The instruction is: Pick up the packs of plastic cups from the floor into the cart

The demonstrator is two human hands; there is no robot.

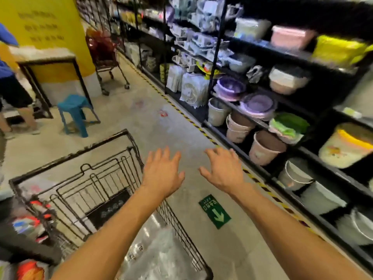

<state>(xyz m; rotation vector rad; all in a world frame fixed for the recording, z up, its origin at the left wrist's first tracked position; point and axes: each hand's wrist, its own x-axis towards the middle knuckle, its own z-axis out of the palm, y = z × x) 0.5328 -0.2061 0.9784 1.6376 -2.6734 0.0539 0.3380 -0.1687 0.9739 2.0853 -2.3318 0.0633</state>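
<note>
Left grip [161, 174] and right grip [223, 172] are hovering released, empty; cart [80, 150] standing beside the left grip; no floor packs showing ahead.

Your left hand [161, 174] and right hand [223, 170] reach out side by side, apart, over the floor [141, 122]. The cart [68, 156] stands left of your left hand and under that arm, with a pack [161, 253] lying in its near end. A floor sign [215, 211] lies nearer you than your right hand. Shelves [215, 57] run along right of your right hand, with a tape line [182, 112] on the floor before them. Ahead and left of your left hand stands a stool [73, 112], with a table [46, 59] behind it, a second cart [105, 57] beyond, and a person [12, 87] at the far left.
</note>
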